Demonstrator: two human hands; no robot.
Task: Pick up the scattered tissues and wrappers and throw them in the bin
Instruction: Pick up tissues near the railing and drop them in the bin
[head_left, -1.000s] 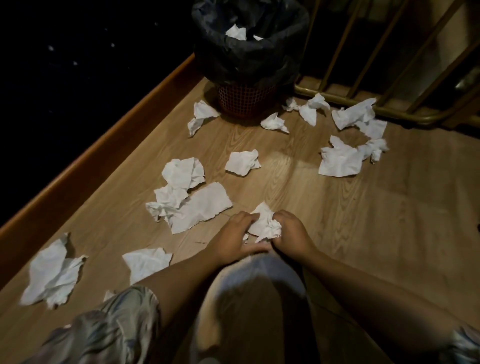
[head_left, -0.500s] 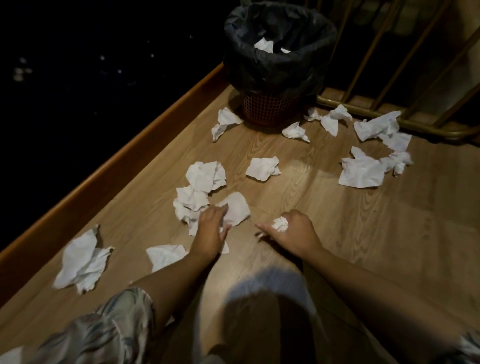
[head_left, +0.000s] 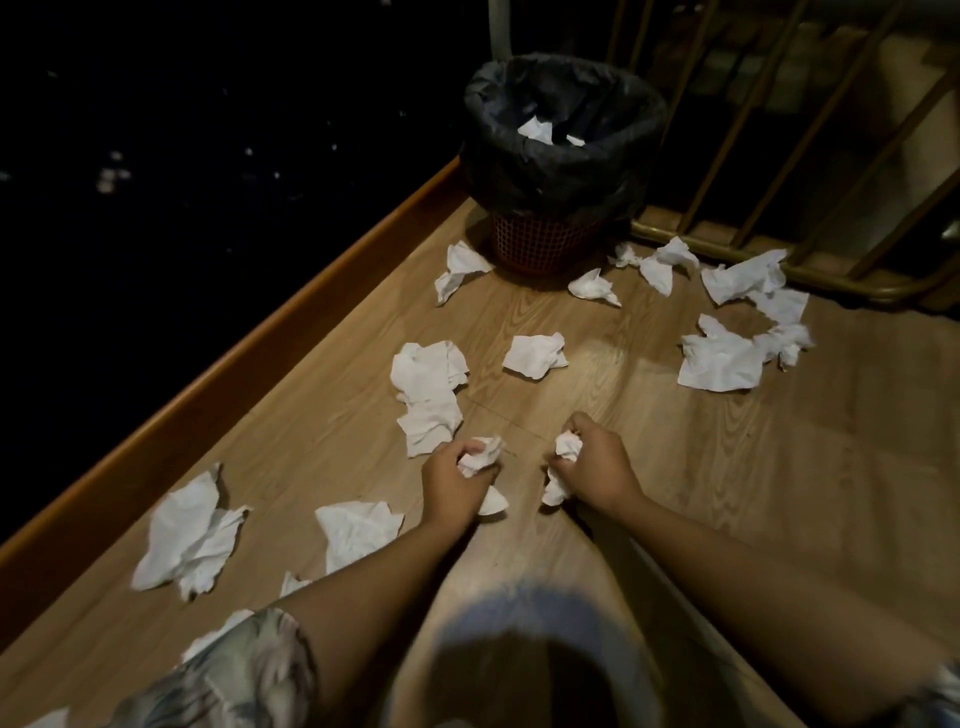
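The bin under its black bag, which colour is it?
Red-orange mesh, seen at the bin base in the head view.

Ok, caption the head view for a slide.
Both hands, left and right, grip crumpled tissues over a littered wooden floor, lined bin ahead.

Bare forearms, short patterned grey-green sleeve (head_left: 234, 675) on the left arm

The left hand (head_left: 451, 486) covers most of a crumpled white tissue wad (head_left: 480, 454). A white tissue (head_left: 49, 719) is cut by the bottom-left edge. The black-lined red mesh bin (head_left: 558, 171) hides its contents beyond two white scraps (head_left: 537, 129). Everything beyond the wooden floor edging (head_left: 223, 374) is too dark to identify.
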